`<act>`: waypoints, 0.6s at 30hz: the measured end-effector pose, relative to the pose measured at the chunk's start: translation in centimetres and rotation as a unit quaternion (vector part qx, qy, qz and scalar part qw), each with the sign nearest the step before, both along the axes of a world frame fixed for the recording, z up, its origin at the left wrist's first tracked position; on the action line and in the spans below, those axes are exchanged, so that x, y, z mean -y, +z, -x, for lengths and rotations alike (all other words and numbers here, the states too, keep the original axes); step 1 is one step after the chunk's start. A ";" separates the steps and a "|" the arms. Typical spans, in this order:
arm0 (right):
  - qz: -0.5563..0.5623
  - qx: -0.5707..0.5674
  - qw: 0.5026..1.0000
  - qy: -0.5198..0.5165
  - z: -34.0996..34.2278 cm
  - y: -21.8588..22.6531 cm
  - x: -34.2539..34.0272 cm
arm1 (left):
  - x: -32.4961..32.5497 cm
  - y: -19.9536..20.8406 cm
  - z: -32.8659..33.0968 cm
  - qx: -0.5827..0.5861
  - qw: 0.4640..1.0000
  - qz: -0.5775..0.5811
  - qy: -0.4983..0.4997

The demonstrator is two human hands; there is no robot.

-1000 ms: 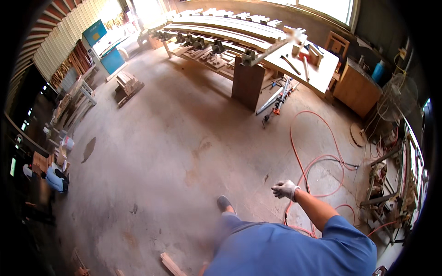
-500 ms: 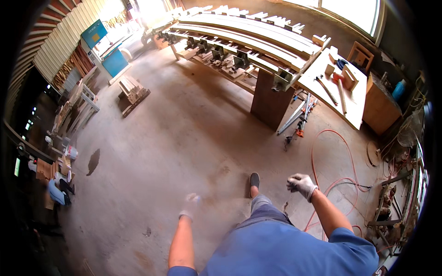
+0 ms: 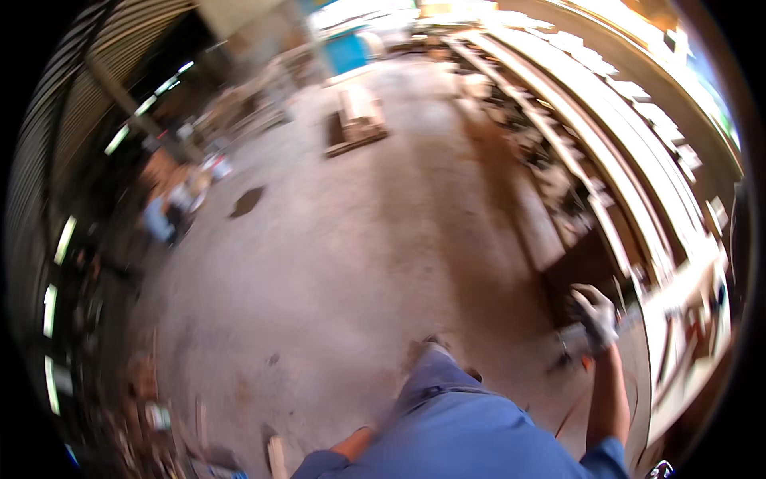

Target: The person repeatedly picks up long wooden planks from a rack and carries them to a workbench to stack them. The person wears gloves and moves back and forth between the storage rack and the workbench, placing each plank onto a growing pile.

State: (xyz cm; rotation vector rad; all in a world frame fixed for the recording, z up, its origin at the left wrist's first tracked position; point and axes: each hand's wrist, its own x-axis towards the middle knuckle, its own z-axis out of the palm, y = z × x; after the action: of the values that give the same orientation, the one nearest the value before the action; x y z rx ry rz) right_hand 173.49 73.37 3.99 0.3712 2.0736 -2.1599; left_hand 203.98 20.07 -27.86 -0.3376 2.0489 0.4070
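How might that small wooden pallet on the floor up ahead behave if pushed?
The wooden pallet lies flat and low on the concrete floor, so it would likely slide or scrape, not tip or roll. It looks stiff, and probably heavy. The picture is blurred, so this is tentative.

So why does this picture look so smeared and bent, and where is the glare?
Head view: motion blur smears everything, even the gloved right hand and the long workbench; fisheye distortion curves the bench and floor toward a black rim; daylight blows out the top edge, while the left side sits in deep shadow.
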 end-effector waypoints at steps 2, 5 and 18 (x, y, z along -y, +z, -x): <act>-0.049 -0.006 0.999 -0.009 3.9 -1.4 -1.5 | -1.8 0.9 3.5 0.005 1.000 0.004 0.019; -0.073 -0.013 0.997 -0.018 9.5 -1.1 -2.2 | -3.6 0.8 10.2 0.016 0.999 -0.004 0.034; -0.143 0.012 0.981 -0.133 29.8 -0.5 -12.1 | -7.9 5.4 56.7 -0.203 0.971 -0.095 0.086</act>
State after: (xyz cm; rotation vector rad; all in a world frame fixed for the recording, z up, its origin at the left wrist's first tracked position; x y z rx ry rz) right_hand 143.70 85.45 3.53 0.7386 2.4480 -1.9703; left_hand 147.29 27.98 -22.48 -0.3355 2.3588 0.8306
